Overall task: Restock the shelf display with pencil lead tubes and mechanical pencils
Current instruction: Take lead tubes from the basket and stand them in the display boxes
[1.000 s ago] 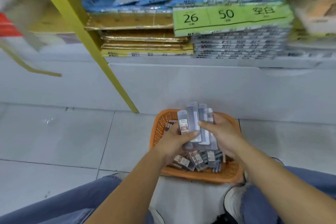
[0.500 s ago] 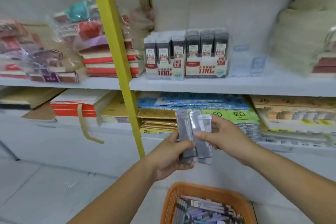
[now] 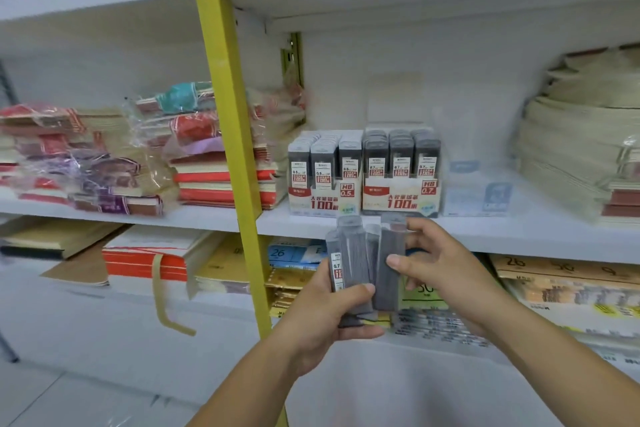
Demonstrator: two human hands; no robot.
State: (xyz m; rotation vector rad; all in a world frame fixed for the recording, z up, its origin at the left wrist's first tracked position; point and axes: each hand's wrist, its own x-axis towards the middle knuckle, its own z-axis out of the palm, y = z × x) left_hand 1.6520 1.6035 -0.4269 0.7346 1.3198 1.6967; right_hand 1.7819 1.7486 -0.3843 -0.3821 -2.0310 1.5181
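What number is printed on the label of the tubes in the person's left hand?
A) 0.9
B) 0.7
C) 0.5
B: the label on the pencil lead tubes gripped by the left hand reads 0.7, the same size marked on the HB 0.7 display box on the shelf above.

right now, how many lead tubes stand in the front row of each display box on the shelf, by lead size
0.5 tubes: 3
0.7 tubes: 3
Total: 6
The held tubes are left out: they overlap too much to count.
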